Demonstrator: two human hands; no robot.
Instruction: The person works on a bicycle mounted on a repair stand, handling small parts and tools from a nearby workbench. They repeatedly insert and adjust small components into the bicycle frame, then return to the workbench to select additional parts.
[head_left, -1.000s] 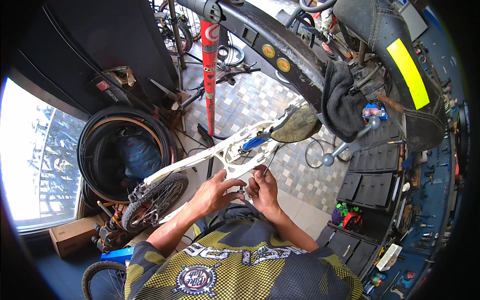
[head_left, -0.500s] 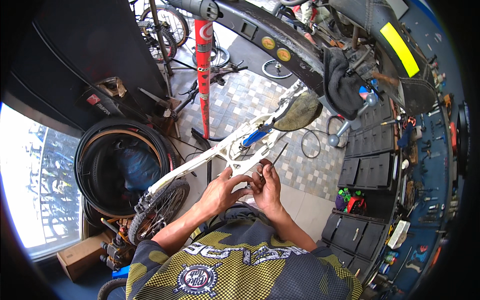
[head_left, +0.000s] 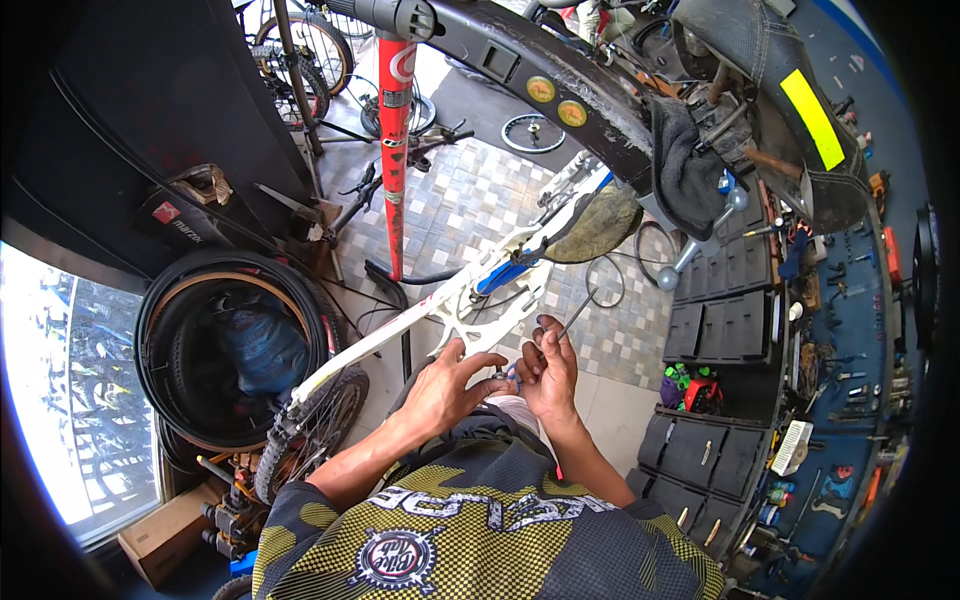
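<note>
My right hand is closed, with a thin dark rod-shaped tool sticking up and to the right from its fingers. Close by on the left, my left hand has its thumb and forefinger pinched together. A small bluish part shows between the fingertips of both hands; its exact kind is too small to tell. Just beyond the hands hangs a white bicycle frame with a blue shock-like piece in its middle. Neither hand visibly grips the frame.
Several tyres are stacked at left, beside a bicycle wheel. A red stand post rises beyond the frame, and a dark padded beam crosses overhead. Black drawers and a blue tool wall line the right.
My right hand has shifted slightly right, away from the left, and the rod-shaped tool has moved with it. The bluish part now shows between the fingers. My left hand has hardly moved.
</note>
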